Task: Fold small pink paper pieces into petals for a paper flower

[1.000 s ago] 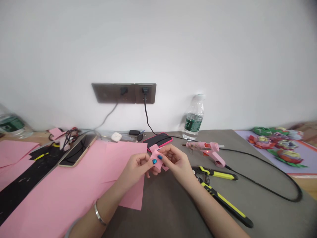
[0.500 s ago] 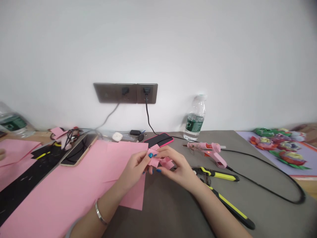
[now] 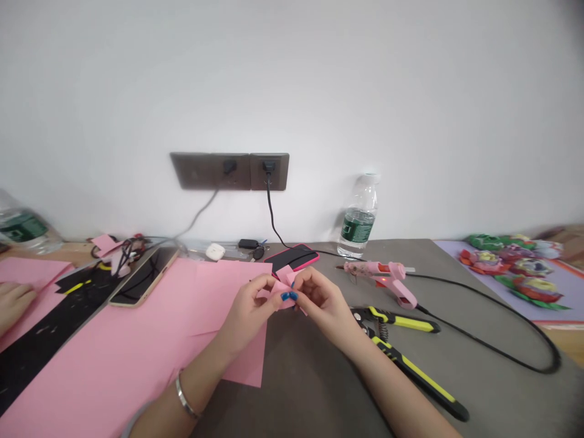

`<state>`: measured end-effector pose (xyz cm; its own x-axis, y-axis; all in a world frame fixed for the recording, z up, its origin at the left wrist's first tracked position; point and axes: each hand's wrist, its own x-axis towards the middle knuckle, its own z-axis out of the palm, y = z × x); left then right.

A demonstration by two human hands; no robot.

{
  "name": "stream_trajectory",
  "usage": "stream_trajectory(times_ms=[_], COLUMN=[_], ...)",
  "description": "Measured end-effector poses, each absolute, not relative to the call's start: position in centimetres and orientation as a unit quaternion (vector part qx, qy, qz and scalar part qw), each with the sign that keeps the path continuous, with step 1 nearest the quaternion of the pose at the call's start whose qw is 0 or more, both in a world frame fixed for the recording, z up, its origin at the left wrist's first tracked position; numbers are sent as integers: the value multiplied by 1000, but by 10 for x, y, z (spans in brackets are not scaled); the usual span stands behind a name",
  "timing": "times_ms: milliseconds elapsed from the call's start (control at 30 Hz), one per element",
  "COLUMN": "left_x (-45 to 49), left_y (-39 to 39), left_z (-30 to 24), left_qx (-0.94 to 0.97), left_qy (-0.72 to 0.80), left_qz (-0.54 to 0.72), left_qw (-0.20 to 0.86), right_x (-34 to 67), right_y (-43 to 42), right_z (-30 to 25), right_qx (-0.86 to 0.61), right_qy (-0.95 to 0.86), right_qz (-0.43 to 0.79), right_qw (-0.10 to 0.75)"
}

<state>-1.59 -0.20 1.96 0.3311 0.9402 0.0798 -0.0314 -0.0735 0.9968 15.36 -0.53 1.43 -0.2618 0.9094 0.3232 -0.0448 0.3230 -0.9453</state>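
Hands: left hand (image 3: 246, 309) and right hand (image 3: 327, 305) pinch pink piece (image 3: 286, 275) above mat (image 3: 301, 377), thumbs now together.
Far left: co-worker's hand (image 3: 16, 304) newly in.
Mat: stretches between sheet (image 3: 150, 340) edge and pliers (image 3: 412, 368).

A single head-worn camera looks forward at the wall (image 3: 319, 91) and down over the table (image 3: 301, 377), with left hand (image 3: 250, 307) and right hand (image 3: 327, 307) close, below mid-view.
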Motion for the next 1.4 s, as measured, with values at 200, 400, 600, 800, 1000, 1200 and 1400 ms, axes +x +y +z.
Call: stream_trajectory(times_ms=[200, 400, 600, 800, 1000, 1200, 1400], left_x=[-17, -16, -14, -11, -11, -19, -21], left_y=[1, 4, 3, -4, -2, 5, 2], left_z=[20, 19, 19, 25, 17, 15, 22], left_qx=[572, 498, 467, 482, 525, 537, 597], left_qy=[387, 396, 398, 407, 433, 409, 416], left_qz=[427, 450, 400, 298, 268, 408, 419], left_qw=[584, 626, 681, 716, 682, 615, 542], right_x=[154, 158, 159, 157, 156, 157, 159], right_y=[-6, -4, -2, -3, -5, -3, -2], right_z=[14, 13, 14, 16, 15, 15, 13], right_qx=[-362, -337, -331, -386, -412, -436, -420], right_qy=[-658, -709, -719, -701, -684, -666, -661], right_qz=[436, 368, 366, 369, 404, 378, 380], right_qw=[495, 498, 490, 473, 447, 473, 492])
